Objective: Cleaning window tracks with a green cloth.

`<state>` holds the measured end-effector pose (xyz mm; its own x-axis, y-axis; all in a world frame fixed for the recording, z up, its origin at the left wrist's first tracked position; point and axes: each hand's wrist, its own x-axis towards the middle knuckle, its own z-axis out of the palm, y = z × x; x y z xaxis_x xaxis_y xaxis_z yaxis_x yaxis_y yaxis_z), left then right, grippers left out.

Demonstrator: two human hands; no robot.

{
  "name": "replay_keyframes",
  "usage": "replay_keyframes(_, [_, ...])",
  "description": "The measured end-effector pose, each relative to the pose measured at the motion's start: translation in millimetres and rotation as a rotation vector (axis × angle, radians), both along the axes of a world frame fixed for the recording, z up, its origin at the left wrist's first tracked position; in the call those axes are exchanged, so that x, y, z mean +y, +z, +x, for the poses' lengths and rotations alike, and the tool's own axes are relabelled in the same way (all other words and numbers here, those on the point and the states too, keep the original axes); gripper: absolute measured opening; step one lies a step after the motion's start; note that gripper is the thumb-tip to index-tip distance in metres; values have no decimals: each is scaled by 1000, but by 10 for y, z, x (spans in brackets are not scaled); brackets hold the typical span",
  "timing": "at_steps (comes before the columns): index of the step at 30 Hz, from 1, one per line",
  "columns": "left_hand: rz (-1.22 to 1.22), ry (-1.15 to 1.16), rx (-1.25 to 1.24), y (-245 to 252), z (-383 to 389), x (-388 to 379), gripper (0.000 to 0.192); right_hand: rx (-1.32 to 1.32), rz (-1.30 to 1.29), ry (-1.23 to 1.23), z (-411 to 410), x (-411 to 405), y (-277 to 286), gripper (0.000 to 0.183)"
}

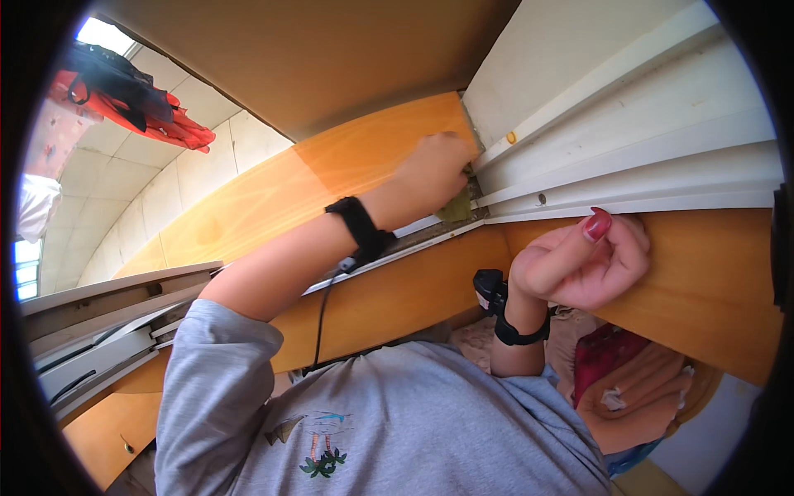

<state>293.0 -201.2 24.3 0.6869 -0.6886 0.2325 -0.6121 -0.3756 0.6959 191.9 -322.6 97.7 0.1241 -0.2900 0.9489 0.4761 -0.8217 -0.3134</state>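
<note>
My left hand (434, 173) reaches to the inner corner of a sliding-window track (400, 242). Its fingers are closed over a green cloth (456, 209), pressed down where the track meets the white side frame (620, 136). The fingertips themselves are hidden behind the back of the hand. My right hand (583, 263) is curled, palm side showing, with the red-nailed thumb laid along the fingers. It is by the frame's lower edge, in front of a wood-toned panel (701, 273); I see nothing in it.
Beyond the track lies a glossy wood-toned ledge (298, 186). Sliding sash frames (105, 341) stand at left. Red and dark clothes (142, 99) hang beyond the opening. A cable (322, 322) trails from my left wrist strap (360, 232). Crumpled bedding (626, 384) lies below right.
</note>
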Motion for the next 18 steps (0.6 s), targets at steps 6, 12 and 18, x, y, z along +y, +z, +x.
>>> replay_keyframes(6, [177,16,147,62,51,221,16,46,-103,48,-27,-88,-19,13])
replay_keyframes(12, [92,55,78,-8,45,31,18,-19,-80,57,14,-45,4,11])
replay_keyframes(18, [119,45,80,35,43,145,18,-18,-72,75,30,-30,6,11])
